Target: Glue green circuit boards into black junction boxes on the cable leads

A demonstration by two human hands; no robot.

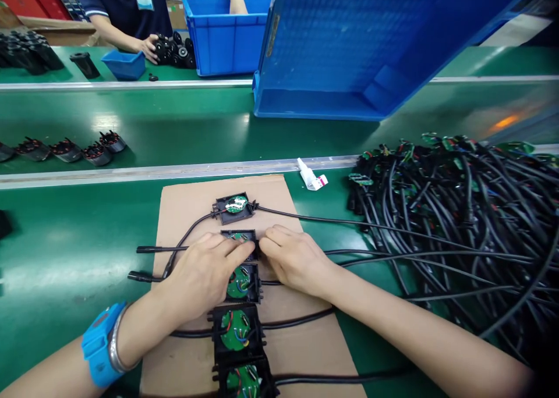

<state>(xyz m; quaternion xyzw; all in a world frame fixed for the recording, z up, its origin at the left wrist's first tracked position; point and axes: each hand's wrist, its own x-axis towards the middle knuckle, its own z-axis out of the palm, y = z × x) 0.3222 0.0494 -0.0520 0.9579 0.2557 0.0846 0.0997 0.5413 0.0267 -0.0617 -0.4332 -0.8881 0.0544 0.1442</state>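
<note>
Several small open black plastic housings, each with a round green circuit board inside, form a column on a cardboard sheet (305, 334). My left hand (205, 267) grips the second housing from the top (251, 235), its fingers over the board and partly hiding it. At that housing's right side, my right hand (292, 258) is closed in a pinch around the end of a black cable (349, 251); the fingertips hide the exact contact. Above my hands lies the top housing (236, 206), with white material on its board. Below them are further housings (238, 331) with coloured wires.
A heap of black cables with boards (437, 200) covers the right side. A small white tube (310, 176) lies behind the cardboard. A large blue crate (323, 104) stands tilted on the green belt, with motor parts (96, 153) leftward. Opposite, a co-worker's hand (151, 49) touches black parts.
</note>
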